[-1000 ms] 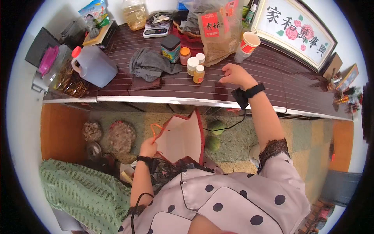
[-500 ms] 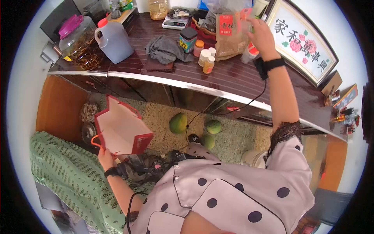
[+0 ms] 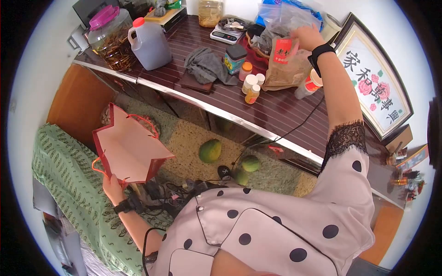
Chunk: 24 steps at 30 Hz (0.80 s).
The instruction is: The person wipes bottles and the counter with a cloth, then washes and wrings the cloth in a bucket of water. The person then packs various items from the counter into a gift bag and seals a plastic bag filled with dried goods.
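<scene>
My left hand [image 3: 112, 187] is closed on the edge and orange-red cord handle of a red paper gift bag [image 3: 102, 140]. The bag is tilted with its mouth open, showing a pale inside. Over the counter, my right hand [image 3: 309, 37] reaches across the top of a brown paper bag [image 3: 287, 73] with a red label. Its visible fingers are apart against a clear plastic bag [image 3: 278, 18], their tips partly hidden. A tub with a red and white label [image 3: 309, 83] stands below my right wrist.
The counter [image 3: 193, 99] also bears small bottles [image 3: 251, 86], a grey cloth [image 3: 208, 66], a blue-grey jug [image 3: 151, 46], a large jar [image 3: 113, 41] and a scale [image 3: 225, 35]. A framed picture [image 3: 370, 78] leans at right. Green fruit [image 3: 210, 151] lies on the floor. A dark cable [image 3: 294, 133] hangs down.
My right hand has shifted left, from beside the brown bag to over its top and the plastic bag. The gift bag, still in my left hand, has moved left. The camera view has turned slightly.
</scene>
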Each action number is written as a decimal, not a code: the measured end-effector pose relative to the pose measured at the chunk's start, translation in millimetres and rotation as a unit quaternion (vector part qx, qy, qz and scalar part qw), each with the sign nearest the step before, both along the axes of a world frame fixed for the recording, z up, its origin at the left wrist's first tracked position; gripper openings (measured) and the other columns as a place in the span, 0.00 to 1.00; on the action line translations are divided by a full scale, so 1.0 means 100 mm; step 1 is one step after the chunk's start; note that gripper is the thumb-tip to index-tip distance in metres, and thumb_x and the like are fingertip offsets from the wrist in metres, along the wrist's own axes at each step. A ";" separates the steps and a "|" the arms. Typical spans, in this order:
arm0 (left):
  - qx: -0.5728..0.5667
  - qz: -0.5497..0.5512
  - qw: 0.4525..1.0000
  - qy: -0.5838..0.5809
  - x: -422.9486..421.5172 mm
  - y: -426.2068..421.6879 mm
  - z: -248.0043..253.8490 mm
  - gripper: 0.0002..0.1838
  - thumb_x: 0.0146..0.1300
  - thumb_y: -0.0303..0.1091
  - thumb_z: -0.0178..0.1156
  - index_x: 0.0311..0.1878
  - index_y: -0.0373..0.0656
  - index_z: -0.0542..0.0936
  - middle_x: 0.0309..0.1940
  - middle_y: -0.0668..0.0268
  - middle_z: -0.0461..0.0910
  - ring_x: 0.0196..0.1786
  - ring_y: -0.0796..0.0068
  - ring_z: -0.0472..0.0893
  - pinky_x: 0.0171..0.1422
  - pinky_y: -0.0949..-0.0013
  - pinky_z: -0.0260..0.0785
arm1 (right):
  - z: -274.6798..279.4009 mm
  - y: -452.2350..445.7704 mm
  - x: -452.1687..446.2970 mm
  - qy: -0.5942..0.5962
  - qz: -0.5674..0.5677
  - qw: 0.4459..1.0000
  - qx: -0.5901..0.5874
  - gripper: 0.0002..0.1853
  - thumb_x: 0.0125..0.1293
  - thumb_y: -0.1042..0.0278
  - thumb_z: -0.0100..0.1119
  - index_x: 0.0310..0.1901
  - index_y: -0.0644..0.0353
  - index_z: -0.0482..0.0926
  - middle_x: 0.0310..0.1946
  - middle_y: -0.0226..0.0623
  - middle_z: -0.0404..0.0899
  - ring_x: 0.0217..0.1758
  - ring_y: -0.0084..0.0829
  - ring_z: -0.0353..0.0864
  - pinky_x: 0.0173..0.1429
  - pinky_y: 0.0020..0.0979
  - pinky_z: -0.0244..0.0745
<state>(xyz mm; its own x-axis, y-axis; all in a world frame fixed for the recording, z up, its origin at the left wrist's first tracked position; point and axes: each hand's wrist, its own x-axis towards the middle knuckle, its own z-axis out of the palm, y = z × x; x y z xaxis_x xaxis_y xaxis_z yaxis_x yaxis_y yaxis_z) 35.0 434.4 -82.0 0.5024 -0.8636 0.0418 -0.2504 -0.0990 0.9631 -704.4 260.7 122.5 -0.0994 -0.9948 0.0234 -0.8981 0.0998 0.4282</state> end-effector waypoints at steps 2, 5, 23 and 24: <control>0.035 0.004 0.999 0.032 -0.16 0.01 0.04 0.14 0.64 0.26 0.48 0.50 0.34 0.76 0.29 0.67 0.78 0.23 0.79 0.75 0.24 0.73 0.70 | 0.03 0.00 -0.06 0.005 0.011 1.000 0.006 0.24 0.45 0.64 0.74 0.49 0.44 0.81 0.45 0.28 0.83 0.56 0.36 0.77 0.70 0.57 0.51; 0.042 -0.047 0.997 0.039 -0.37 0.01 0.13 0.18 0.61 0.24 0.49 0.53 0.30 0.76 0.41 0.64 0.81 0.40 0.76 0.77 0.45 0.71 0.70 | 0.08 0.04 -0.02 -0.014 0.001 1.000 0.026 0.14 0.49 0.64 0.70 0.40 0.45 0.84 0.41 0.28 0.84 0.55 0.35 0.78 0.71 0.56 0.51; 0.030 -0.116 0.992 0.034 -0.74 -0.18 0.04 0.19 0.61 0.24 0.47 0.54 0.32 0.78 0.41 0.66 0.80 0.39 0.78 0.77 0.44 0.73 0.70 | 1.40 0.46 0.58 0.101 0.169 0.968 -0.153 0.09 0.57 0.72 0.50 0.34 0.45 0.80 0.36 0.27 0.79 0.53 0.33 0.77 0.70 0.60 0.49; 0.004 -0.129 0.992 -0.007 -0.69 -0.22 -0.09 0.19 0.61 0.23 0.46 0.54 0.31 0.77 0.41 0.67 0.80 0.39 0.79 0.77 0.45 0.74 0.70 | 1.42 0.30 0.31 0.105 0.307 0.920 -0.218 0.09 0.56 0.74 0.51 0.35 0.48 0.79 0.36 0.29 0.79 0.51 0.36 0.78 0.71 0.57 0.48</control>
